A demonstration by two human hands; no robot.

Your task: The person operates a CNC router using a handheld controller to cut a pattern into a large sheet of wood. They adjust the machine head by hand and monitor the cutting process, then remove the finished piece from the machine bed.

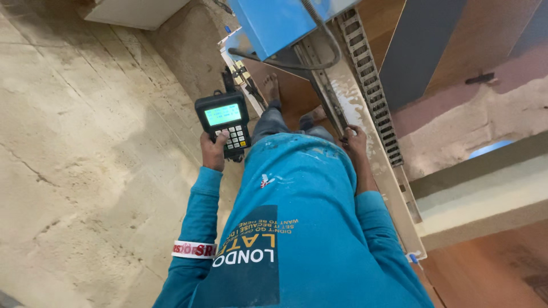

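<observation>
We're gripping a black keypad controller (224, 122) in our left hand (213, 151), right hand (355, 140) curling over the machine rail (365, 142).

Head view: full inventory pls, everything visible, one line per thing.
handheld controller: 1, black with a lit green screen and pale keys, held over the dusty floor at left centre
machine housing: 1, blue, top centre
cable: 1, dark, looping below the blue housing
machine rail: 1, pale and dusty, running diagonally down the right
cable chain: 1, grey and slotted, along the rail
floor: 1, beige and dusty, left half
white block: 1, top left
bare feet: 2, on brown board beside the machine
left hand: 1, holding the controller, thumb on the keys
right hand: 1, resting on the rail edge
</observation>
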